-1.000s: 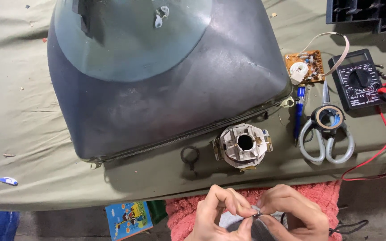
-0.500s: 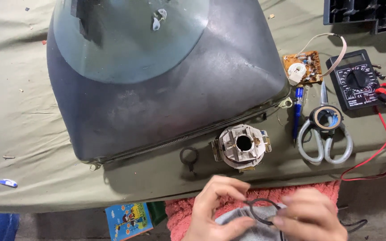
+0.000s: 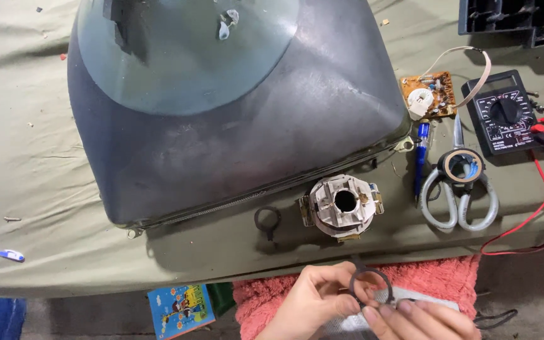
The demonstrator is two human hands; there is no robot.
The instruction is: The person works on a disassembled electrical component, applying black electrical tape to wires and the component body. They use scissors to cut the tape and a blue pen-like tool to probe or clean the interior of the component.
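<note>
both hands, left hand (image 3: 313, 302) and right hand (image 3: 420, 321), pinch a thin dark metal ring clamp (image 3: 369, 286) in their fingers below the table's near edge, beside the grey-white round coil yoke (image 3: 342, 204).

Left hand (image 3: 313, 302) bare, no glove, ring or watch, right hand (image 3: 417, 318) bare likewise, nails short and unpainted, no sleeve visible at either wrist, both hands just below the grey ring-shaped yoke (image 3: 342, 204), forearms cut off by frame edge
</note>
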